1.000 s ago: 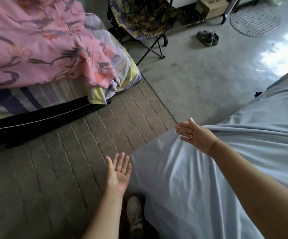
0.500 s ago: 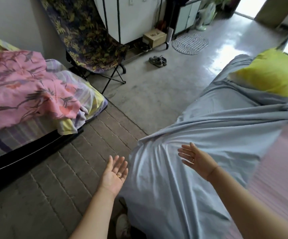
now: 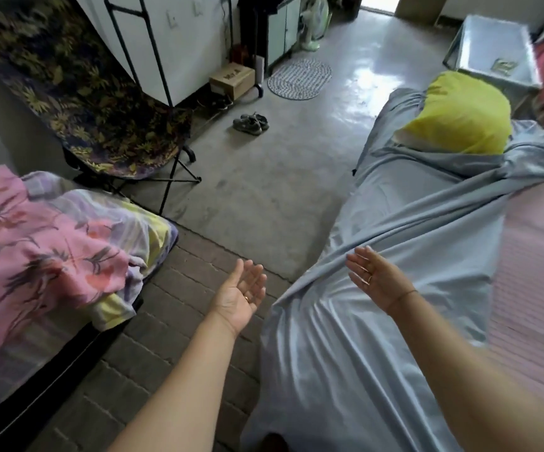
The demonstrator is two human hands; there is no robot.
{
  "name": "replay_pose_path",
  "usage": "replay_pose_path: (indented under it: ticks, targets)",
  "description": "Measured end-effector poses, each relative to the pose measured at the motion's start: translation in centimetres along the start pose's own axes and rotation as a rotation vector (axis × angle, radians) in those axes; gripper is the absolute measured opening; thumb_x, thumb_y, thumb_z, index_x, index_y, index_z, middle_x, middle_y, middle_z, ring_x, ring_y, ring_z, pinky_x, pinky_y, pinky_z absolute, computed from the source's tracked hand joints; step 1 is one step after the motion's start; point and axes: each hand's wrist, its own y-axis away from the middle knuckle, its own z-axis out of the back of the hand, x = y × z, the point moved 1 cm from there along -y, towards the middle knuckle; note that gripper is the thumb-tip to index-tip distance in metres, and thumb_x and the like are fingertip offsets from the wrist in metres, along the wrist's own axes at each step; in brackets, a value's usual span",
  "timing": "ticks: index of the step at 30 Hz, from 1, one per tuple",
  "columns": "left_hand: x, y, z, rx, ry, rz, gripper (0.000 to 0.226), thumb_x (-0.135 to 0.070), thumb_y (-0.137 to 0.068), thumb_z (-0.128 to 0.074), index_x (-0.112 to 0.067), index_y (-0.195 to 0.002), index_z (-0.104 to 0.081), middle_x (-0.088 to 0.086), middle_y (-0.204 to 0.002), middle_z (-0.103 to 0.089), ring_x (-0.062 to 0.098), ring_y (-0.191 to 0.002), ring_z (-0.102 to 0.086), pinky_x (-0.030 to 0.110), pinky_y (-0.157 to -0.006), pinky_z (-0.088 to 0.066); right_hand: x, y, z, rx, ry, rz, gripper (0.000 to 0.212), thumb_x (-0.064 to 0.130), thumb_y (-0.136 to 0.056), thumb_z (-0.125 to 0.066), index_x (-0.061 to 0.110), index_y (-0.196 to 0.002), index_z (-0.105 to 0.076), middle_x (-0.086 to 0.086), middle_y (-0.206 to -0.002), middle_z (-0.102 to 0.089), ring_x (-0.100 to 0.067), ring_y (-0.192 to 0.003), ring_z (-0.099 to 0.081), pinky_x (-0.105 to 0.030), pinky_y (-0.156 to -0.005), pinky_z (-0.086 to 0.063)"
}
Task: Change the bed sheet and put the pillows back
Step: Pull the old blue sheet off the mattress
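**Pale blue bed sheet (image 3: pixel 394 256) lying loose across the bed**

The sheet, smooth and faintly shiny, is lying wrinkled over the near corner and left side of the bed, with long folds running along it. Its edge is hanging down toward the floor, and on the right it is leaving the pink striped mattress (image 3: pixel 538 288) bare. At the far end the fabric is bunching around a bright yellow pillow (image 3: pixel 459 119), which is resting on the bed with the sheet partly wrapping its lower side.

The left hand (image 3: pixel 241 295) is hovering palm up over the brick-patterned floor covering (image 3: pixel 172 321), just beside the sheet's hanging edge, its fingers straight and relaxed and gripping nothing. The right hand (image 3: pixel 375 278) is reaching over the sheet with its fingers spread flat and holding nothing; whether it is touching the fabric cannot be told.

A brown cardboard box (image 3: pixel 231 81) is sitting closed on the floor by the far wall, so its contents are not showing. Beyond the pillow a pale grey square tub (image 3: pixel 492 37) is standing, with something small and greenish (image 3: pixel 503 65) lying in it, too blurred to identify.

On the left a pink floral blanket (image 3: pixel 35 249) is lying heaped on a second bed, near a folding chair with dark leaf-print fabric (image 3: pixel 78 93).
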Motion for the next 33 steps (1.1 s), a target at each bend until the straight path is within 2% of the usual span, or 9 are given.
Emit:
replay_pose_path:
  ticks: [6,9,12,16,20,23,26,31,33]
  targets:
    - [-7.8,-5.7,-0.1,0.085,-0.194,0.119,0.014,-0.035,-0.095,-0.056,-0.023,-0.092,-0.063,-0.005,-0.077,-0.074,0.011,-0.072,-0.067,0.026,-0.07,-0.047,-0.8,-2.8,-5.6,-0.137,-0.228,0.005,0.017,0.031,-0.097,-0.052,0.018,-0.099,-0.062,0.003,-0.083,-0.075,-0.007,-0.077,-0.071,-0.024,-0.072,-0.057]
    - [-10.8,-9.1,-1.1,0.105,-0.283,0.167,0.012,-0.034,-0.095,-0.056,-0.024,-0.092,-0.064,-0.005,-0.078,-0.074,0.008,-0.067,-0.069,0.024,-0.066,-0.049,-0.6,-4.5,-7.4,-0.191,-0.308,0.006,0.017,0.03,-0.096,-0.052,0.016,-0.099,-0.061,0.001,-0.084,-0.075,-0.011,-0.082,-0.071,-0.022,-0.069,-0.057]
    - [-12.1,-12.5,-4.0,0.133,-0.386,0.218,0.011,-0.032,-0.095,-0.056,-0.024,-0.093,-0.063,-0.005,-0.077,-0.074,0.009,-0.068,-0.069,0.025,-0.068,-0.048,0.2,-6.6,-7.6,-0.259,-0.388,0.03,0.015,0.028,-0.097,-0.052,0.016,-0.096,-0.061,0.001,-0.082,-0.074,-0.014,-0.089,-0.066,-0.024,-0.074,-0.056]
    - [-12.6,-17.2,-9.4,0.198,-0.521,0.272,0.011,-0.028,-0.096,-0.056,-0.022,-0.094,-0.064,-0.004,-0.077,-0.074,0.014,-0.08,-0.066,0.028,-0.074,-0.047,1.9,-10.3,-6.1,-0.375,-0.51,0.052,0.015,0.028,-0.097,-0.053,0.016,-0.094,-0.061,0.001,-0.08,-0.074,-0.015,-0.092,-0.064,-0.029,-0.083,-0.051]
    - [-12.5,-22.0,-15.3,0.251,-0.642,0.345,0.012,-0.027,-0.095,-0.056,-0.022,-0.096,-0.066,-0.004,-0.079,-0.075,0.015,-0.087,-0.064,0.028,-0.078,-0.046,4.1,-14.0,-3.9,-0.515,-0.667,0.061,0.014,0.027,-0.095,-0.056,0.015,-0.092,-0.062,-0.002,-0.085,-0.071,-0.016,-0.092,-0.063,-0.027,-0.072,-0.054]
    - [-11.9,-25.5,-20.3,0.288,-0.777,0.386,0.012,-0.028,-0.094,-0.058,-0.022,-0.098,-0.067,-0.004,-0.085,-0.074,0.015,-0.089,-0.065,0.027,-0.075,-0.046,6.5,-16.2,-2.3,-0.595,-0.745,0.071,0.014,0.026,-0.095,-0.054,0.016,-0.087,-0.06,0.002,-0.069,-0.072,-0.011,-0.074,-0.069,-0.021,-0.061,-0.056]
    - [-11.3,-28.7,-25.3,0.328,-0.852,0.418,0.013,-0.028,-0.093,-0.059,-0.021,-0.102,-0.066,0.0,-0.095,-0.072,0.016,-0.092,-0.065,0.027,-0.073,-0.046,9.2,-18.4,-0.8,-0.658,-0.798,0.076,0.016,0.026,-0.097,-0.052,0.017,-0.084,-0.057,0.004,-0.063,-0.071,-0.007,-0.058,-0.069,-0.023,-0.064,-0.053]
    - [-9.2,-34.1,-34.0,0.428,-1.01,0.488,0.016,-0.027,-0.094,-0.058,-0.019,-0.107,-0.066,0.001,-0.096,-0.072,0.016,-0.088,-0.066,0.027,-0.068,-0.046,12.4,-22.5,1.9,-0.756,-0.952,0.119,0.018,0.028,-0.096,-0.051,0.019,-0.083,-0.057,0.005,-0.063,-0.071,-0.006,-0.056,-0.068,-0.018,-0.055,-0.053]
    - [-7.9,-36.5,-37.7,0.486,-1.047,0.508,0.021,-0.025,-0.094,-0.058,-0.017,-0.112,-0.065,0.002,-0.098,-0.072,0.016,-0.086,-0.066,0.027,-0.07,-0.048,13.8,-24.3,2.9,-0.79,-1.011,0.152,0.019,0.031,-0.097,-0.05,0.019,-0.084,-0.057,0.005,-0.064,-0.071,-0.006,-0.057,-0.068,-0.02,-0.057,-0.053]
